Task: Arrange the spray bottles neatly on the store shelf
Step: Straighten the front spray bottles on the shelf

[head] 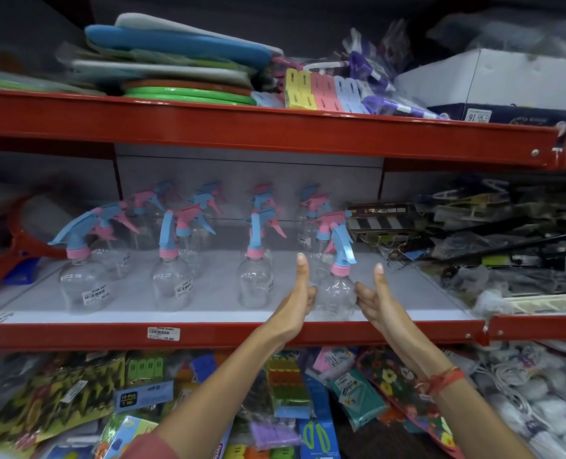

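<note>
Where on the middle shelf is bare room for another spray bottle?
Bare shelf board lies right of the held spray bottle, up to the packaged hardware. Narrower aisles run between the bottle columns. The back rows are crowded.

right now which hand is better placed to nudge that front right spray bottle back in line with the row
Left, marginally. Both hands cup the front-right spray bottle, but the left hand lies on the side facing the other front bottles, where it could steady the spacing, while the right hand is beside the cluttered hardware packs.
</note>
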